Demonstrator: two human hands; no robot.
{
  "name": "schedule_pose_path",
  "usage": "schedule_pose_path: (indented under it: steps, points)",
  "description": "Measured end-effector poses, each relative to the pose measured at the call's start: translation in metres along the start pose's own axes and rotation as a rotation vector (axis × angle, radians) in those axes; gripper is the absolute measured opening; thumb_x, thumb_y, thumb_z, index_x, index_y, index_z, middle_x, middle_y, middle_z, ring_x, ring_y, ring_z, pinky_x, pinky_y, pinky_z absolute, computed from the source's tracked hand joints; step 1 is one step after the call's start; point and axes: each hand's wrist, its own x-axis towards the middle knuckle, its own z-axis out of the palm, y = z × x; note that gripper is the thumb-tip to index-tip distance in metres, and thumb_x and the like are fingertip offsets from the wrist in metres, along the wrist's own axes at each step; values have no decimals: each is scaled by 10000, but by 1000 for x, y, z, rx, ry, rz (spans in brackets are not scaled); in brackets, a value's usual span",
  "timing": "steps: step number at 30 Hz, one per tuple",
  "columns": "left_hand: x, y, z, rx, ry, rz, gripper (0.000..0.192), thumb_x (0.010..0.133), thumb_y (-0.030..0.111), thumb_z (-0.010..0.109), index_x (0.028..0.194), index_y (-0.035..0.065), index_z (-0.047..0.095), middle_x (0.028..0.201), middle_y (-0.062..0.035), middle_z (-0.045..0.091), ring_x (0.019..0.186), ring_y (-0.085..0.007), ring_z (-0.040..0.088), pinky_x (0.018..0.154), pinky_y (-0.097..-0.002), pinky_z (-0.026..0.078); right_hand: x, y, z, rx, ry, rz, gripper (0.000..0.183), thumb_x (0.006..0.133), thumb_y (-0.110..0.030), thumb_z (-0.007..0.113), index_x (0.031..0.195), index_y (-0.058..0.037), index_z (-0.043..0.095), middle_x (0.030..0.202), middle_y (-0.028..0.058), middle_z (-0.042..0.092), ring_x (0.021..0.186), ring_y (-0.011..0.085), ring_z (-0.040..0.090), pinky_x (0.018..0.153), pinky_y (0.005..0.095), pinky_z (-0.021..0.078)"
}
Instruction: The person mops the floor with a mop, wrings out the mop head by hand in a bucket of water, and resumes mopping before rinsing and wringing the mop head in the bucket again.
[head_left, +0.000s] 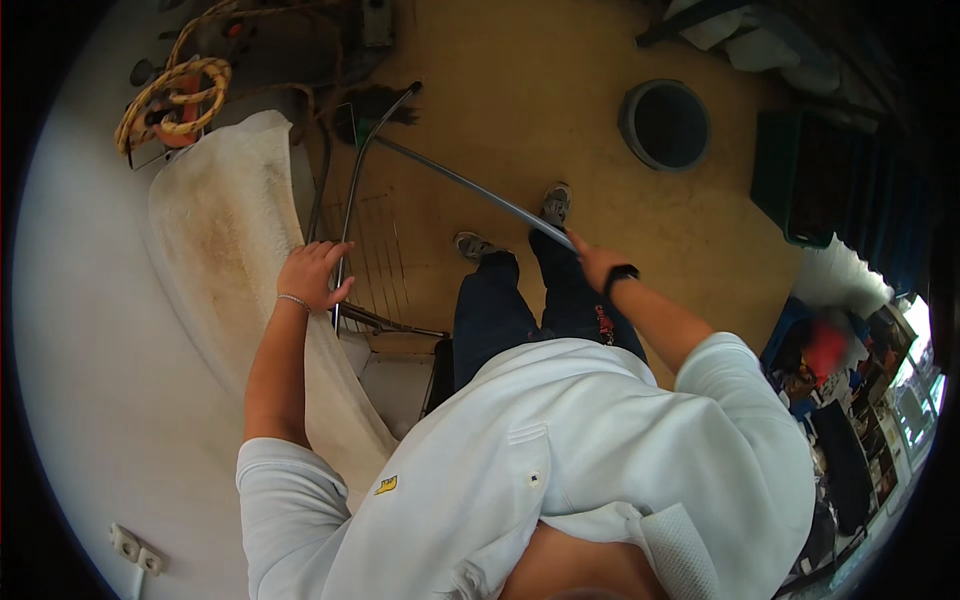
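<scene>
My right hand (596, 259) grips the upper end of a grey broom handle (480, 191), which slants down to the floor ahead. Dark bristles of the broom head (397, 112) lie at its far end, partly behind a bent metal tube (358, 161). My left hand (315, 274) rests at the edge of what looks like an ironing board (217, 202) with a stained off-white cover. Its fingers are spread, reaching over the metal tube beside the board. Whether they touch the tube is hard to tell.
A wire rack (382, 255) stands beside the board. A coiled yellow rope or hose (172, 105) hangs at the upper left. Ahead on the floor stands a round grey bin (664, 124), with a dark green crate (776, 180) to its right. A cluttered surface (840, 420) lies at the right.
</scene>
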Motion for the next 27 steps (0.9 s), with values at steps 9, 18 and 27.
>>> schedule_pose_path:
  steps: [9, 18, 27]
  points:
    - [2, 2, 1, 2, -29, -6, 450, 697, 329, 623, 1099, 141, 550, 869, -56, 574, 845, -241, 564, 725, -368, 434, 30, 31, 23, 60, 61, 189, 302, 918, -197, 362, 1183, -115, 482, 1043, 212, 601, 973, 373, 579, 821, 455, 459]
    - [-7, -1, -2, 0, 28, 33, 462, 694, 338, 632, 1098, 134, 539, 875, -68, 575, 836, -254, 561, 729, -378, 436, -203, 132, 94, 62, 124, 572, 274, 866, -311, 512, 1030, -93, 494, 922, 220, 622, 880, 402, 588, 750, 497, 457]
    - [-15, -8, 0, -29, 40, 80, 466, 706, 377, 637, 1092, 127, 561, 878, -88, 583, 841, -269, 570, 720, -392, 441, -229, 18, 129, 282, 243, 604, 345, 850, -336, 564, 1012, -36, 513, 923, 242, 613, 892, 397, 590, 766, 464, 467]
